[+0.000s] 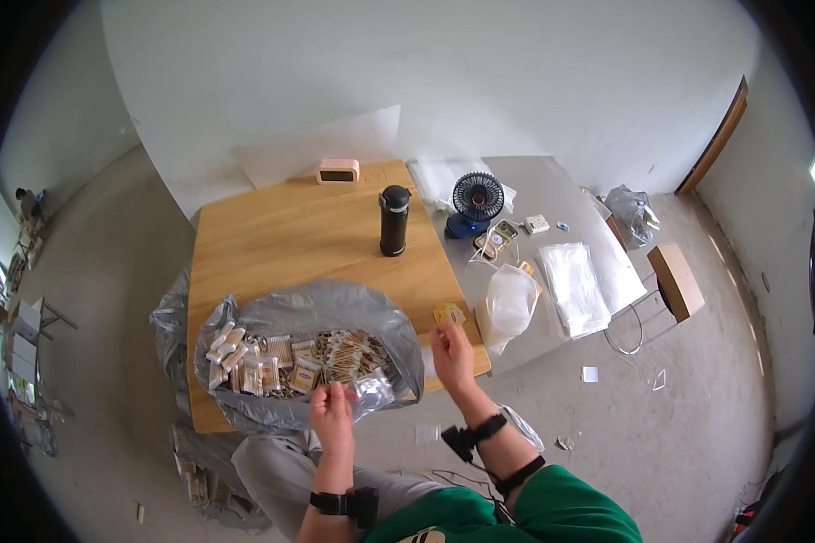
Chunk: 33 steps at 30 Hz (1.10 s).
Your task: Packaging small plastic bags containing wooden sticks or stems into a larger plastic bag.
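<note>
Right hand (451, 355) is pinched on a small yellow packet (447, 315); a clear sachet (371, 389) is gripped by the left hand (331, 412). Most packets remain heaped in the grey bag (317, 312) on the table (281, 226).

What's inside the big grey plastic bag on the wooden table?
The grey bag holds small packets of wooden sticks, piled loosely. Anything beneath the top layer is covered.

From the head camera I see my own green top (525, 511) filling the lower edge, with grey trousers (276, 480) beside it. Both forearms are bare. A black strap with a small black device sits on my left wrist (344, 503). My right forearm carries two black bands (493, 448), the nearer-to-hand one bearing a boxy black unit.
</note>
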{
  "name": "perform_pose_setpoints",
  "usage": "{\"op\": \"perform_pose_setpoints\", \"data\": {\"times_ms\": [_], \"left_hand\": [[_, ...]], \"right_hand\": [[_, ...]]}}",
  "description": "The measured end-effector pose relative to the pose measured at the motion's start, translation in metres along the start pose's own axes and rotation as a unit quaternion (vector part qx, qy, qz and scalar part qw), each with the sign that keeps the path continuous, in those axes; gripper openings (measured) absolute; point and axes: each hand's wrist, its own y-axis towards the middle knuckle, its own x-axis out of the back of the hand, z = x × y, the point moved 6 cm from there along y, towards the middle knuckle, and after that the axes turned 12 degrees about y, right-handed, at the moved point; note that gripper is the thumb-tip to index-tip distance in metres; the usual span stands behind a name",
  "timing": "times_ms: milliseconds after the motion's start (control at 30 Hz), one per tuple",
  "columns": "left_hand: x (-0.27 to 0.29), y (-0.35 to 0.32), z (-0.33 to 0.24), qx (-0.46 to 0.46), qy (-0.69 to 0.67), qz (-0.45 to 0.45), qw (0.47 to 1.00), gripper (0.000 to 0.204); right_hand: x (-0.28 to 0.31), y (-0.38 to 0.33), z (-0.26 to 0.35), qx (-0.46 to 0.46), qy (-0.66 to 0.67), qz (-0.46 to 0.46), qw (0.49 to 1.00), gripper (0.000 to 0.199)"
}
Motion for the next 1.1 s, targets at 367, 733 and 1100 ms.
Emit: {"op": "perform_pose_setpoints", "data": {"times_ms": [367, 733, 1100], "left_hand": [[-0.042, -0.022, 0.008, -0.021, 0.123, 0.089, 0.988, 0.019], [0.033, 0.012, -0.001, -0.028, 0.093, -0.043, 0.994, 0.024], [0.085, 0.052, 0.024, -0.071, 0.237, -0.089, 0.965, 0.015]], "right_hand": [[-0.008, -0.092, -0.023, -0.206, 0.438, 0.038, 0.874, 0.027], [0.043, -0.038, -0.113, -0.179, 0.105, -0.146, 0.967, 0.032], [-0.014, -0.037, -0.045, 0.089, -0.34, 0.041, 0.935, 0.056]]}}
